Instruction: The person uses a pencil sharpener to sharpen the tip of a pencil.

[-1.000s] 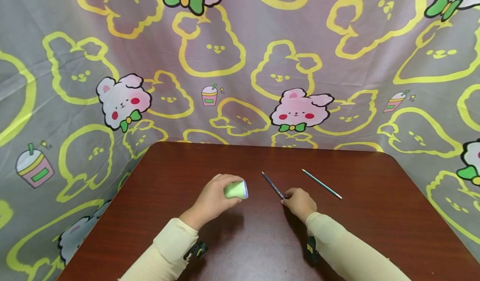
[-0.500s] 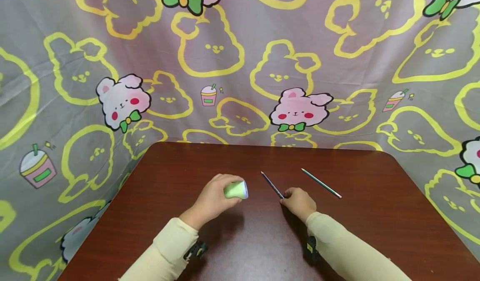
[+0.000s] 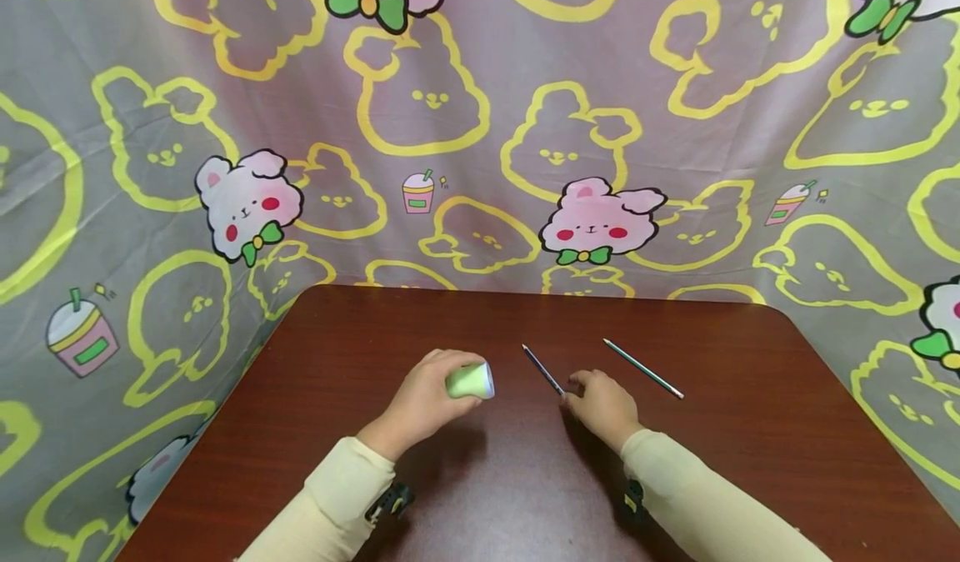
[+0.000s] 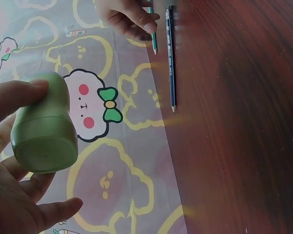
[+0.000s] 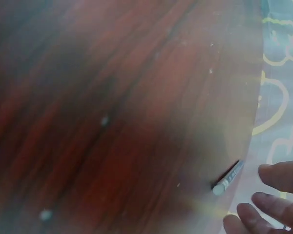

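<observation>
My left hand (image 3: 422, 397) grips a small light green cylinder (image 3: 467, 381) with a pale blue-white end, raised over the table. In the left wrist view the green cylinder (image 4: 45, 124) has a slight waist and a flat round base; thumb and fingers lie around it. A dark blue pencil (image 3: 542, 368) lies on the table, point facing away. Beside its near end is my right hand (image 3: 602, 405), thumb and fingers spread. In the right wrist view these fingers (image 5: 278, 178) are apart from the pencil (image 5: 230, 176), whose blunt end faces the camera.
A teal pencil (image 3: 643, 368) with a white end lies on the table to the right of my right hand. The brown wooden table (image 3: 360, 320) has rounded far corners. Cartoon-printed cloth (image 3: 480, 120) hangs behind it and along its sides.
My right hand has let go of the dark blue pencil; its fingers have parted and moved slightly off the near end. The left hand keeps its grip on the green cylinder, nearly still.
</observation>
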### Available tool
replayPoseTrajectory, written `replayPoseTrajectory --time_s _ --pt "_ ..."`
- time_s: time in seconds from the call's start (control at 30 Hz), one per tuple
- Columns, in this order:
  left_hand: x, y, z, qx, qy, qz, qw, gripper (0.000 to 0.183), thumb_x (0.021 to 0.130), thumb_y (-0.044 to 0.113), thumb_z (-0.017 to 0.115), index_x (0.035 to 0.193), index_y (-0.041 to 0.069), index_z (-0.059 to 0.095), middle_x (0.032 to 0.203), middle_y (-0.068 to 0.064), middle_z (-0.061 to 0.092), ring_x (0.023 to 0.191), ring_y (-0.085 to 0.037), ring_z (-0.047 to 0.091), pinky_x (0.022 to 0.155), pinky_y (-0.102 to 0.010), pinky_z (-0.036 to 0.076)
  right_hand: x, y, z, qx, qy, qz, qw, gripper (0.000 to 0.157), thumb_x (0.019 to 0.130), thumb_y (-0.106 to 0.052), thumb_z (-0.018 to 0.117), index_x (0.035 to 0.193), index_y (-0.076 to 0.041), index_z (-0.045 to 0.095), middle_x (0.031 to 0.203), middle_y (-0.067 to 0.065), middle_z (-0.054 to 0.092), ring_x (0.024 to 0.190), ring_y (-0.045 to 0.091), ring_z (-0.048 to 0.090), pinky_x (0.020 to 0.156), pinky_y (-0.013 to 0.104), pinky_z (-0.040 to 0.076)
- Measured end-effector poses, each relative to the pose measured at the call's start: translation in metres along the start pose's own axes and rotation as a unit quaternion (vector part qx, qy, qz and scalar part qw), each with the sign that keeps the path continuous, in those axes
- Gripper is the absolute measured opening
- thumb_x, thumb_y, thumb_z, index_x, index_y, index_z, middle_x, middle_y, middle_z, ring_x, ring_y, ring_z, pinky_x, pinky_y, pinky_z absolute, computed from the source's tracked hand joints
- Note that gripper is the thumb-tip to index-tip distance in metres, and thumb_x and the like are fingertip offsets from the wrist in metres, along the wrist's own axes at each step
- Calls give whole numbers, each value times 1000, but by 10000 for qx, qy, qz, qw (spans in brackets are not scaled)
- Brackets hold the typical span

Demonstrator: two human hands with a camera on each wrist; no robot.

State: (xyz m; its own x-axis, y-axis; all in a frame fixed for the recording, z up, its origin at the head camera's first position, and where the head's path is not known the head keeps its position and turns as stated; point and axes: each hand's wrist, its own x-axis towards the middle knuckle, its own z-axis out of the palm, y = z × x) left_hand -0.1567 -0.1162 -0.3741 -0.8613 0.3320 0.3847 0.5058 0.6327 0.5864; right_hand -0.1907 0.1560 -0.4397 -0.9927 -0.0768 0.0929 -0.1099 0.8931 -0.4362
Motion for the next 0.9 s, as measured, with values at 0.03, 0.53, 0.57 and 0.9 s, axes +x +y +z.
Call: replayPoseTrajectory --time_s 0.03,0.53,0.57,0.9 --pt "0 0 0 7 -4 4 10000 45 70 9 84 113 12 69 108 1 68 96 -16 56 76 -31 50 -1 0 0 -104 96 -111 9998 32 82 -24 73 110 -7 70 92 8 66 77 23 62 60 43 49" --pt "-1 0 -1 49 26 57 10000 45 70 9 84 112 12 69 108 0 68 96 -17 56 76 -31 49 -8 21 2 -1287 916 -1952 9680 50 89 -39 66 128 -8 62 131 15 57 127 33 47 98 56 40" --pt "-1 0 -1 50 31 67 10000 45 70 9 84 112 12 69 108 0 68 96 -17 56 76 -31 49 -8 22 1 -1373 887 -1997 9661 51 89 -40 65 129 -9 61 134 14 55 129 33 45 100 57 37" --pt "-1 1 0 35 47 100 9999 45 70 9 85 112 12 69 107 0 68 95 -16 56 76 -31 49 -11 27 -14 -1787 896 -2240 9539 57 87 -43 67 134 -13 58 142 14 48 136 33 37 102 65 32"
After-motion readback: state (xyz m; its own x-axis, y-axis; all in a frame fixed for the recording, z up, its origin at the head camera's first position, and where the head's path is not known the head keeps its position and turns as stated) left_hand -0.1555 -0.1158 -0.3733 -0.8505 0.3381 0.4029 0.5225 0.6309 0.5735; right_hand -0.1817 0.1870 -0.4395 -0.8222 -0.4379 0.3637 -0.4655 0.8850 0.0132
